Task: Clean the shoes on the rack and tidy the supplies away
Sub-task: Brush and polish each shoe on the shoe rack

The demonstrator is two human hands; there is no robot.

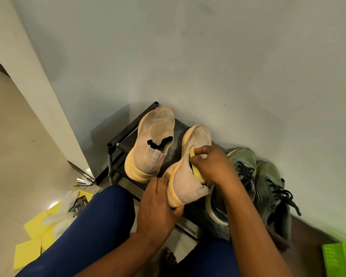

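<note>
here, hands (pixel 185 186) gripping beige shoe (pixel 188 176), yellow cloth (pixel 197 172)

No legible text found. Small print and a yellow logo can be seen on the black packet (pixel 80 203) lying on the floor among the yellow cloths (pixel 33 226), but it is too blurred to be read. No brand marks can be made out on the shoes.

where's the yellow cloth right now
In the head view, the yellow cloth is gripped in the right hand, pressed against the collar of the beige shoe that the left hand steadies.
</note>
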